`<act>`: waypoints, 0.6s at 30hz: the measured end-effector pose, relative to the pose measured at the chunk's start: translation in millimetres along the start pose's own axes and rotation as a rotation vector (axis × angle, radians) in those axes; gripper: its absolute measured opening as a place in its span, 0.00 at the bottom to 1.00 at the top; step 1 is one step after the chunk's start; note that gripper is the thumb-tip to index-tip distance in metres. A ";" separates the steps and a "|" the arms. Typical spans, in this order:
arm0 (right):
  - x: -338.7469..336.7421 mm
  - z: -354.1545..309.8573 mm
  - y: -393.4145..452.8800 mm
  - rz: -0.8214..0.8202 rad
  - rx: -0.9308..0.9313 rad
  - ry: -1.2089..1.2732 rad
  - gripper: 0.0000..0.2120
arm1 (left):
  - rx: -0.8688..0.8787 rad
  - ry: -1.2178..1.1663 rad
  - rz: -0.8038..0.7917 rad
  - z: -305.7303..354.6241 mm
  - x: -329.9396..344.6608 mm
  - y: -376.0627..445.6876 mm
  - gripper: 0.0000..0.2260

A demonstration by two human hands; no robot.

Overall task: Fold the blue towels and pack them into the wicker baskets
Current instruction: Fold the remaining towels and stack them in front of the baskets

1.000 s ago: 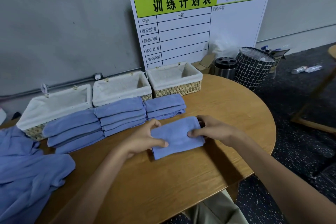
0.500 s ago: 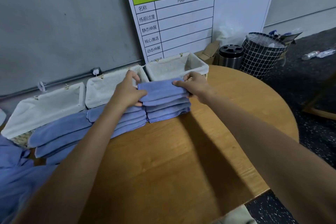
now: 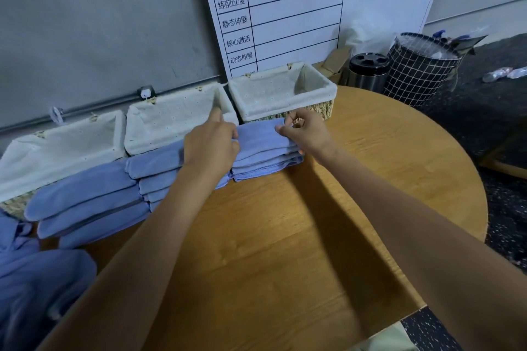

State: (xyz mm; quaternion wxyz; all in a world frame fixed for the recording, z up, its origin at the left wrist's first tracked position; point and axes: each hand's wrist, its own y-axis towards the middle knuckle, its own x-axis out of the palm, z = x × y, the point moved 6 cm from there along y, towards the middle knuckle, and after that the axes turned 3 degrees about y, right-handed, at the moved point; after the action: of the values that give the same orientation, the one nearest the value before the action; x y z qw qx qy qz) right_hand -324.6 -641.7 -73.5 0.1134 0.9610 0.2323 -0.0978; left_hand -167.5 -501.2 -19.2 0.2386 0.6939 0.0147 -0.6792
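- While both arms reach across the round wooden table [image 3: 313, 236], the hands meet at the folded stack near its back edge.
- Left hand [image 3: 212, 141]: its fingers are curled around the left end of the top towel [image 3: 261, 137], and the forefinger points out toward the baskets.
- Right hand [image 3: 306, 131]: thumb and fingertips pinch the right end of the same towel; the other fingers are bent loosely.
- Top towel: soft blue terry cloth, folded to a flat rectangle, lying on the right stack [image 3: 265, 162], just in front of the right basket [image 3: 285, 91].
- Folded stacks: three in a row along the back of the table. The right stack has about four layers, the middle stack [image 3: 155, 171] about four, though the left arm hides part of it, and the left stack [image 3: 85, 202] three.
- Baskets: three rectangular wicker ones with white cloth lining that has small dots, side by side at the back edge; the middle basket [image 3: 176, 120] and the left basket [image 3: 62, 148] stand behind their stacks. The woven straw shows at the lower walls.
- Unfolded towels [image 3: 37, 279]: a loose, wrinkled blue heap at the left edge of the table; I cannot count them.
- Table: smooth light wood with visible grain and a curved right edge.
- White board [image 3: 299, 8] with a green heading and a printed grid leans on the grey wall behind the right basket.
- On the floor to the right stand one round metal can with a black lid [image 3: 369, 71] and one black bin with a white grid pattern [image 3: 419, 68].
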 end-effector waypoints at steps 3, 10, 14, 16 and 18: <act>1.3 -1.1 -1.8 -0.013 -0.011 -0.021 0.11 | 0.073 0.128 0.062 7.3 -1.6 -2.9 0.08; 2.8 -5.4 -6.1 -0.017 0.026 0.021 0.10 | 0.151 0.100 -0.016 5.2 11.1 -0.6 0.18; -0.5 -16.5 2.1 0.023 -0.020 -0.026 0.09 | 0.115 -0.070 0.086 -4.6 6.7 -4.0 0.17; -0.8 -25.2 6.1 0.042 -0.031 0.030 0.08 | 0.100 -0.113 0.169 -9.0 1.5 -6.6 0.17; -0.1 -28.0 8.4 0.056 -0.022 0.050 0.08 | 0.109 -0.107 0.202 -8.4 -0.6 -5.7 0.17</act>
State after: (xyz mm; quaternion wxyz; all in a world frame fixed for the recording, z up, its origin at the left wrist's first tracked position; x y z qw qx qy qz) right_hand -317.0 -641.7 -45.3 0.1207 0.9680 0.2091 -0.0682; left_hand -161.7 -493.0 -20.7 0.2682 0.6666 -0.1049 -0.6876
